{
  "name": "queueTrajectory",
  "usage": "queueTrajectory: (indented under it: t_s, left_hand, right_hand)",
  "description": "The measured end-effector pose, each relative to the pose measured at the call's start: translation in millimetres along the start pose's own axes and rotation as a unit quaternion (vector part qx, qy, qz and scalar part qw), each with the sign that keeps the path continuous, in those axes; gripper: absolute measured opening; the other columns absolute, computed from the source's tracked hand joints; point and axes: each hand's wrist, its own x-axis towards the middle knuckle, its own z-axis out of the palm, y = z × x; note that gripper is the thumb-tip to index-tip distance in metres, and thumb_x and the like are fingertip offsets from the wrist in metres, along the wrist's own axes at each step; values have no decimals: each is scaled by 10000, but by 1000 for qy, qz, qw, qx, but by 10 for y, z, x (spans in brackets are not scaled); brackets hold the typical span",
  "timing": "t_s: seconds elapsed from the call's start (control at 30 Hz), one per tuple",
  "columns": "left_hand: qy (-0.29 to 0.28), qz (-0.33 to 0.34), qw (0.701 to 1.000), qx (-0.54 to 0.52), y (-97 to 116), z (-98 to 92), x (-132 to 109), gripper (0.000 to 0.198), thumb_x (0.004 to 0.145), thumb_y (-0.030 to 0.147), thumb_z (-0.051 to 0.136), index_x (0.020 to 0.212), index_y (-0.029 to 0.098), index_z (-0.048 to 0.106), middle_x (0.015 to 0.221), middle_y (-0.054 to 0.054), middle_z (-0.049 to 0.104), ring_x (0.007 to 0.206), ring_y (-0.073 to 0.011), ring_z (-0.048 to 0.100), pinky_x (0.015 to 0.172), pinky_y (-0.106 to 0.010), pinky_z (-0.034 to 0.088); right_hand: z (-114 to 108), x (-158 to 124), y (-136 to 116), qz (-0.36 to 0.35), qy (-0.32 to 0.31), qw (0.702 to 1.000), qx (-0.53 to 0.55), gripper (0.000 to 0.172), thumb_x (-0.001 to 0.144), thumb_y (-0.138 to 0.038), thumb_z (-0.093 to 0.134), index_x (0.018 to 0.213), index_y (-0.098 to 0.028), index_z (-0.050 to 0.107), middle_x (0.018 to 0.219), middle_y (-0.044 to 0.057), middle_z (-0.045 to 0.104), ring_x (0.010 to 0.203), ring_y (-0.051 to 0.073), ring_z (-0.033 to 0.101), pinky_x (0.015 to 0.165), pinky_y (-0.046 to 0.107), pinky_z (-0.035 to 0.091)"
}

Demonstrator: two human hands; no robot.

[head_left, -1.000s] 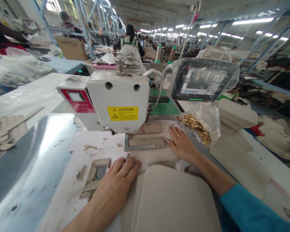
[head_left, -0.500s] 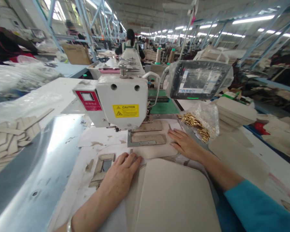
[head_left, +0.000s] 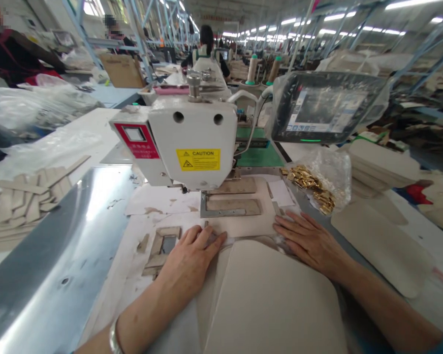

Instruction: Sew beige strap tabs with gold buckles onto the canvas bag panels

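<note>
A beige panel (head_left: 239, 227) lies flat under the clamp frame (head_left: 225, 212) of a white sewing machine (head_left: 192, 137). My left hand (head_left: 190, 255) rests with its fingertips at the panel's near left edge, fingers extended. At the panel's right edge my right hand (head_left: 310, 241) lies flat, fingers stretched out and slightly apart. Neither hand grips anything. Nearer to me, between my forearms, a larger stack of beige panels (head_left: 273, 300) fills the front. A small taped rectangular frame (head_left: 164, 248) sits on the white sheet left of my left hand.
Gold metal pieces (head_left: 310, 184) lie in a clear plastic bag at the right. Beyond them stand a plastic-wrapped control screen (head_left: 325, 110) and more beige panels (head_left: 384, 241). Beige strips (head_left: 29, 196) are heaped at the left. Other people sit farther back.
My right hand has slid rightward and nearer to me, from on top of the panel to its right edge. My left hand stays nearly in place. The view has shifted slightly.
</note>
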Motion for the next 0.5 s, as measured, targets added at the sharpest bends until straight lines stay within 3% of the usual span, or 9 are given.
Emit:
queueTrajectory:
  t_s: [0.23,0.5]
  left_hand:
    - [13,-6,1000,13,1,23,-3,553,893,68,404,1414,249,444,1292,-91,500,1144,-272,435,983,-433,435]
    - [10,-4,1000,1,11,9,5,508,894,56,390,1359,234,487,1296,-86,514,1171,-270,431,1000,-450,421]
  right_hand:
    - [17,79,9,-9,38,997,-59,414,975,-266,442,1374,-220,539,1412,41,542,1349,288,430,1075,542,369]
    - [-85,125,-44,-44,89,986,132,305,935,-176,518,1228,-193,601,1202,106,664,1152,226,589,1037,445,447]
